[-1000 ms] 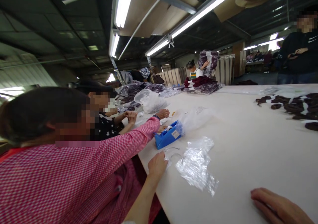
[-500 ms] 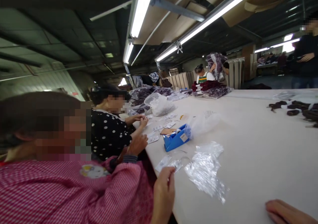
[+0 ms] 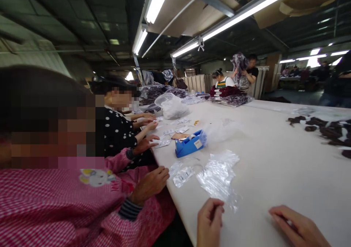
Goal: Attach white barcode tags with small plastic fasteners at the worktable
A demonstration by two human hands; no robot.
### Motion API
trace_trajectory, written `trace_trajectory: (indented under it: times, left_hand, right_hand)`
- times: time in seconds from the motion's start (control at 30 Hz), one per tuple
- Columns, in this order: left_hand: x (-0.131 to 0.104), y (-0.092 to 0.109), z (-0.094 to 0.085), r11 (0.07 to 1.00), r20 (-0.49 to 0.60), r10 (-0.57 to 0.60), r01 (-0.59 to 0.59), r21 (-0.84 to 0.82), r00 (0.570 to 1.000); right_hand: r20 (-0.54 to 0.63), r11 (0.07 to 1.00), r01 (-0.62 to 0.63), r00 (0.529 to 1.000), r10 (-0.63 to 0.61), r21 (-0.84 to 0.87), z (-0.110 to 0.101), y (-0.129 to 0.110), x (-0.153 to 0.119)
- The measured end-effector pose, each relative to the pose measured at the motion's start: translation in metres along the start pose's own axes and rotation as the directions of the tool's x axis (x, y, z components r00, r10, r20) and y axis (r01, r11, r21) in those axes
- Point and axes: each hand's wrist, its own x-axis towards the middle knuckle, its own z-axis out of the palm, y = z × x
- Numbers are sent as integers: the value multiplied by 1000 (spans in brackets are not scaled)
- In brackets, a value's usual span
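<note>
My left hand (image 3: 210,221) is at the near edge of the white table (image 3: 274,159), fingers curled together with thumb against fingertips; I see nothing in it. My right hand (image 3: 298,227) lies on the tabletop at the lower right, fingers stretched out and holding nothing. Crumpled clear plastic bags (image 3: 218,175) lie just beyond my left hand, apart from it. A smaller clear packet (image 3: 182,174) sits to their left. Behind them stands a blue tape dispenser (image 3: 189,146).
A person in a pink checked top sits close on my left, one hand (image 3: 149,183) at the table edge. Another in a dotted top handles small labels (image 3: 167,137). Dark knitted pieces (image 3: 329,130) lie at right. A white bag (image 3: 171,106) and maroon garments (image 3: 230,93) are farther back.
My left hand has drawn back from the small clear packet toward the near edge and curled shut. My right hand has come further into view. The person in pink pulled an arm back from the dispenser.
</note>
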Motion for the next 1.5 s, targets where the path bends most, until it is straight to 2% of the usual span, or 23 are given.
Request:
trace_trajectory:
  times: [0.03,0.1,0.2,0.33,0.43,0.53,0.6,0.67,0.7,0.77,0.8,0.87,0.9,0.97,1.03,1.07,1.17,1.3,1.5]
  left_hand:
    - [2,1,-2,990,-58,-91,84,-113,994]
    - [5,1,-5,949,-129,-198,157,-275,972]
    - [6,2,-6,921,-143,-222,159,-357,964]
    - [4,4,-5,919,-139,-208,144,-366,968]
    - [3,2,-4,952,-133,-159,117,-282,978]
    - [2,3,-5,982,-142,-102,77,-175,984]
    - [2,13,-6,999,-113,43,-43,1,993]
    - [3,31,-6,946,26,236,-236,224,971]
    - [4,42,-4,901,124,292,-317,298,948]
    - [9,64,3,872,303,262,-359,332,916]
    - [11,72,8,894,383,193,-323,312,903]
    - [16,82,20,958,484,35,-168,234,875]
    - [17,82,26,981,493,-26,-73,182,870]
    - [19,78,35,994,445,-110,95,56,889]
    - [19,71,40,981,369,-155,188,-53,916]
    - [18,68,41,974,349,-165,208,-89,922]
    - [16,63,39,973,337,-158,204,-107,928]
    - [12,63,36,978,356,-162,197,-64,920]
    - [7,70,41,993,217,-79,95,-67,973]
  right_hand:
    - [14,999,36,999,-36,-12,2,-15,7]
    - [19,991,113,994,-112,-66,13,-42,24]
    - [33,932,288,957,-288,-219,36,-67,46]
    - [-1,913,262,961,-276,-312,66,-60,54]
    - [-15,929,238,967,-253,-283,73,-45,49]
    - [-27,941,217,972,-232,-259,61,-43,47]
    - [-30,972,190,980,-196,-135,44,-50,48]
    - [21,987,135,990,-137,91,22,-61,50]
    - [74,973,97,991,-115,208,11,-67,50]
    - [175,930,36,979,-107,366,-8,-78,51]
    - [202,913,18,973,-110,408,-15,-83,51]
    - [194,876,-11,977,-94,481,-24,-89,51]
    - [178,848,-33,981,-72,529,-27,-90,51]
    - [175,763,-93,984,-26,640,-31,-90,51]
    - [224,703,-150,974,-14,695,-34,-89,51]
    - [252,702,-165,967,-22,693,-36,-89,51]
    - [284,748,-160,958,-40,644,-39,-93,52]
    - [218,790,-115,976,-24,602,-38,-100,54]
    - [179,870,-88,984,-1,486,-33,-103,49]
